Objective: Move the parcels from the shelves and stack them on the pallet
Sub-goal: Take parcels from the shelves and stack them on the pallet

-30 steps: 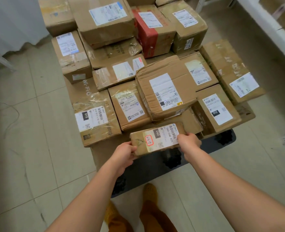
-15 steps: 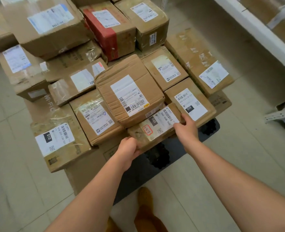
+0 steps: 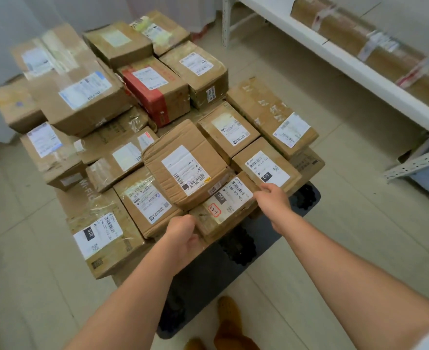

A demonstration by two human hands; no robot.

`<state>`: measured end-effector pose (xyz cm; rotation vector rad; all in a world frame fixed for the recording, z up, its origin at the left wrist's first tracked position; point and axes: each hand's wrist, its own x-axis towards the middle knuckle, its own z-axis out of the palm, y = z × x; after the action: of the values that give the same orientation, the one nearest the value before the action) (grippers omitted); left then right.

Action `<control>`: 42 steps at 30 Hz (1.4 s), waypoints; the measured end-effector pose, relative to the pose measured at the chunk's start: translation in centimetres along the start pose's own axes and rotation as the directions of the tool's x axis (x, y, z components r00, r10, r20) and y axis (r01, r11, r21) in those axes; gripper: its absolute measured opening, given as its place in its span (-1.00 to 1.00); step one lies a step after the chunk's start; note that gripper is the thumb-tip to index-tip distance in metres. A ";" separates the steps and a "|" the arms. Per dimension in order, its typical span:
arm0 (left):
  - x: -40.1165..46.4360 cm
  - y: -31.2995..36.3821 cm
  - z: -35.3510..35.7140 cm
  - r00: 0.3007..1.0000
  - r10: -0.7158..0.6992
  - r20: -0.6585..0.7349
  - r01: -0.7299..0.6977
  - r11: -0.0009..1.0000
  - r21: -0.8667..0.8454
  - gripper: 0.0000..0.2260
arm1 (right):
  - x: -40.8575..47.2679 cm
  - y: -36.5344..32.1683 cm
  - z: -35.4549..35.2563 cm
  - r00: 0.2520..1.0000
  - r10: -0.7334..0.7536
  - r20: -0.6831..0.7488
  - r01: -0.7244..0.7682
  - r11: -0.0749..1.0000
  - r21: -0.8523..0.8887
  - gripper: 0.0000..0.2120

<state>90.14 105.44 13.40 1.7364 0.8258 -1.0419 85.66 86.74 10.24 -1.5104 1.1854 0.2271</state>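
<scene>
Pallet (image 3: 279, 251) already heaped with parcels. Left hand (image 3: 183, 236) grips the small parcel (image 3: 223, 210) at its near corner, fingers curled under; parcel sits at the stack's front edge. Right hand (image 3: 271, 198) pinches its far end. Shelf (image 3: 359, 69) holds more parcels.

One dark pallet (image 3: 233, 269) carries roughly sixteen cardboard parcels (image 3: 185, 165), though those at the blurred far left are hard to separate. One long parcel (image 3: 359, 39) lies on one white shelf (image 3: 347, 59) at right. Two hands (image 3: 183, 233) show.
</scene>
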 end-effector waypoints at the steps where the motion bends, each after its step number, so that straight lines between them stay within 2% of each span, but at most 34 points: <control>1: -0.7 0.6 -0.3 1.000 0.019 -0.018 -0.018 1.000 0.018 -0.90 | -0.9 -0.6 -0.5 1.000 0.002 -0.001 -0.002 1.000 0.007 -0.54; 4: -3.2 2.1 -1.0 0.997 0.074 -0.025 -0.073 0.996 0.058 -0.84 | -3.8 -2.3 -2.5 1.000 0.012 -0.005 -0.012 0.999 0.033 -0.60; 9: -9.3 4.8 0.7 0.974 0.206 0.095 -0.216 0.970 0.110 -0.88 | -9.3 -4.9 -8.4 0.997 -0.026 -0.067 0.033 0.994 0.102 -0.73; 11: -12.2 5.8 2.3 0.954 0.267 0.137 -0.284 0.952 0.119 -0.88 | -11.6 -5.5 -11.5 0.992 -0.060 -0.108 0.073 0.990 0.121 -0.71; 14: -17.5 7.1 5.6 0.905 0.350 0.242 -0.388 0.912 0.132 -0.89 | -15.2 -5.7 -17.2 0.970 -0.128 -0.206 0.162 0.974 0.160 -0.66; 17: -23.3 7.8 9.4 0.841 0.427 0.332 -0.490 0.861 0.134 -0.89 | -19.1 -5.7 -23.7 0.949 -0.152 -0.275 0.215 0.953 0.214 -0.82; 21: -30.4 7.9 15.2 0.747 0.487 0.453 -0.596 0.792 0.130 -0.86 | -23.3 -4.8 -32.1 0.911 -0.150 -0.385 0.272 0.919 0.286 -0.87; 24: -35.7 7.2 21.1 0.672 0.514 0.533 -0.664 0.737 0.126 -0.83 | -26.3 -3.1 -39.4 0.870 -0.142 -0.472 0.321 0.890 0.324 -0.90; 28: -42.7 5.7 30.9 0.594 0.516 0.617 -0.717 0.688 0.114 -0.86 | -29.4 0.2 -49.9 0.808 -0.129 -0.575 0.375 0.865 0.333 -0.77; 31: -47.7 4.5 39.4 0.534 0.493 0.687 -0.736 0.671 0.091 -0.86 | -30.9 3.1 -58.5 0.771 -0.128 -0.623 0.416 0.843 0.341 -0.75; 35: -54.1 1.8 51.2 0.459 0.454 0.764 -0.765 0.640 0.080 -0.88 | -32.3 7.7 -70.9 0.714 -0.117 -0.690 0.443 0.839 0.316 -0.80; 39: -60.6 -1.5 61.5 0.380 0.395 0.836 -0.790 0.609 0.070 -0.87 | -33.5 12.5 -82.2 0.652 -0.027 -0.758 0.442 0.825 0.351 -0.94; 42: -65.1 -3.5 67.6 0.337 0.372 0.865 -0.807 0.588 0.062 -0.88 | -34.2 15.0 -89.1 0.601 0.044 -0.798 0.455 0.802 0.387 -0.92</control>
<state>40.49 38.20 56.17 1.4780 -0.7571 -1.3262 18.12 33.78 54.52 -1.1855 1.5275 -1.0086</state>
